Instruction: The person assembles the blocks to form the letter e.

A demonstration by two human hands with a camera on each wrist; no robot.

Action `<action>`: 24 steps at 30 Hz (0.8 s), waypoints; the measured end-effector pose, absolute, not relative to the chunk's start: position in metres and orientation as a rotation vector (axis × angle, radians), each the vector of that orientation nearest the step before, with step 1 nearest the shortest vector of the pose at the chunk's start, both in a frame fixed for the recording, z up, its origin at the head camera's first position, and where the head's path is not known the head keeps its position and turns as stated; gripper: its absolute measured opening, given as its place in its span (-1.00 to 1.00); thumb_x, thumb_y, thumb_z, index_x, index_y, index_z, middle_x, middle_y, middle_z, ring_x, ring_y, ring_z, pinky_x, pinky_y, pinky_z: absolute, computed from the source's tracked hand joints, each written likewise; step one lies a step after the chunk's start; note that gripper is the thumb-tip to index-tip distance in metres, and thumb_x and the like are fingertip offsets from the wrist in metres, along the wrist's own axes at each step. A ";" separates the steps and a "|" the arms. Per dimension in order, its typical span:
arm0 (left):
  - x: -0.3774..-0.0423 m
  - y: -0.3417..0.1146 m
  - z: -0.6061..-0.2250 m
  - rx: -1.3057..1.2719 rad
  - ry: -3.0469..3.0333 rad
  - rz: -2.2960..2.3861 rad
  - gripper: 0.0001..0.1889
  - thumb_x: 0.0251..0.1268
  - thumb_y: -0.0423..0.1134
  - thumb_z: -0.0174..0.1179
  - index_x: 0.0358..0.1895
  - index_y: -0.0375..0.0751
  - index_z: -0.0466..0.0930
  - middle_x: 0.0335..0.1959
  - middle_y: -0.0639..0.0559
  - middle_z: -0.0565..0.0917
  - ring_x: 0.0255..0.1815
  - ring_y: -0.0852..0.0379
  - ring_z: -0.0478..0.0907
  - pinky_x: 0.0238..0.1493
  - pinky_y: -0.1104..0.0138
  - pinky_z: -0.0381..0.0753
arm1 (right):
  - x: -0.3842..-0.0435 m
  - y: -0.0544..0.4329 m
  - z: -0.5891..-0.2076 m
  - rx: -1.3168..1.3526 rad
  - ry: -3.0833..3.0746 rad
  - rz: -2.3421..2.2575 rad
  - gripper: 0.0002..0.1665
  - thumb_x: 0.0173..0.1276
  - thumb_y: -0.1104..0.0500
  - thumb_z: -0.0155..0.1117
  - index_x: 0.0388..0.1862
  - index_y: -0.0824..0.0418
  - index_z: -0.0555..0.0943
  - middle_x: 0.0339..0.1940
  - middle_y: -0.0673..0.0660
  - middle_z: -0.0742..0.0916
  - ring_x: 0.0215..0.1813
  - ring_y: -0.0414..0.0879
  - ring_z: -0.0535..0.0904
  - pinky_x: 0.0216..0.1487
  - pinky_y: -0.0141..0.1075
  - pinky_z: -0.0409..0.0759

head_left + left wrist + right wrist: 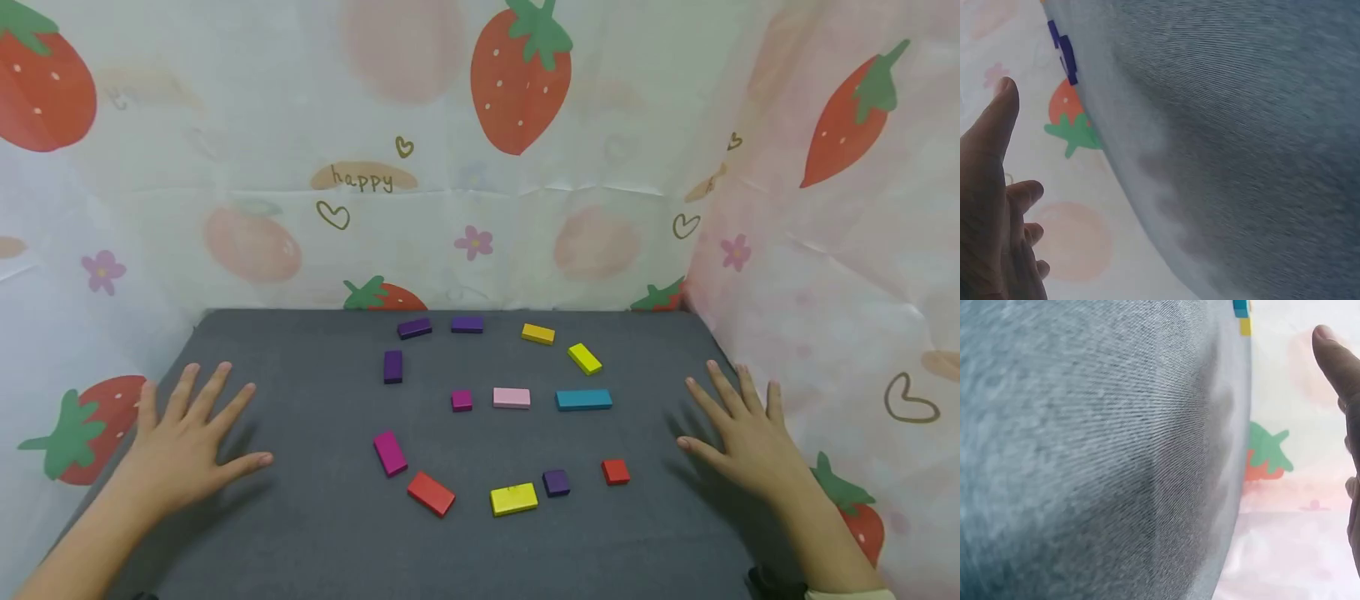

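Observation:
My left hand (180, 450) is spread over the left side of the dark grey table, fingers straight, holding nothing. Over on the right, my right hand (750, 433) is likewise spread and holds nothing. Between them lie several small coloured blocks in a loose ring. A magenta block (390, 454) and a red block (431, 493) are on the left hand's side. Nearest the right hand are a blue block (583, 400) and a small red block (616, 472). A pink block (512, 398) sits mid-ring beside a small magenta block (462, 401).
At the back are a purple block (467, 325), an orange-yellow block (538, 333) and a yellow block (585, 358). Toward the front, another yellow block (513, 499) lies beside a small purple one (556, 482). A strawberry-print curtain (420, 250) borders the table (315, 550) behind and at both sides.

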State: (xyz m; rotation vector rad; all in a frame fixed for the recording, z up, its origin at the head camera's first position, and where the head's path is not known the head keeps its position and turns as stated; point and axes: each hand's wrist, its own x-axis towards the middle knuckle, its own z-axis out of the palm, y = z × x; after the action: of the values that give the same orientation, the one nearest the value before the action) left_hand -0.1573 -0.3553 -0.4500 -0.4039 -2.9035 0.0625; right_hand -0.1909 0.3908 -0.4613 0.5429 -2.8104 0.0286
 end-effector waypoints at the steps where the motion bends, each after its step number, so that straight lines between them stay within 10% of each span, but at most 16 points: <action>1: -0.159 -0.354 -0.449 -0.411 -2.898 0.066 0.14 0.14 0.58 0.13 0.68 0.05 -0.02 0.71 -0.21 -0.25 0.65 -0.26 -0.62 0.37 -0.34 -0.79 | -0.191 0.390 -0.461 0.545 -2.808 0.033 0.15 0.31 -0.35 0.35 0.71 -0.15 0.00 0.74 0.06 -0.12 0.69 0.22 -0.46 0.48 0.36 -0.60; 24: -0.204 -0.271 -0.405 -0.548 -2.872 -0.024 0.05 0.24 0.55 0.08 0.67 0.04 0.04 0.71 -0.16 -0.20 0.69 -0.31 -0.41 0.48 -0.35 -0.56 | -0.212 0.357 -0.440 0.625 -2.727 0.231 0.14 0.25 -0.18 0.50 0.69 -0.05 0.13 0.69 0.24 0.16 0.68 0.28 -0.07 0.58 0.33 -0.24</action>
State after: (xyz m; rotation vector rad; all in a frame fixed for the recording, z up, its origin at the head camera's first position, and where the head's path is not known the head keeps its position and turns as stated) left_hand -0.2036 -0.2711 -0.4046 -0.5483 -2.8718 -0.0236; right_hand -0.2117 0.3569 -0.4398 0.6246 -2.7272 0.2313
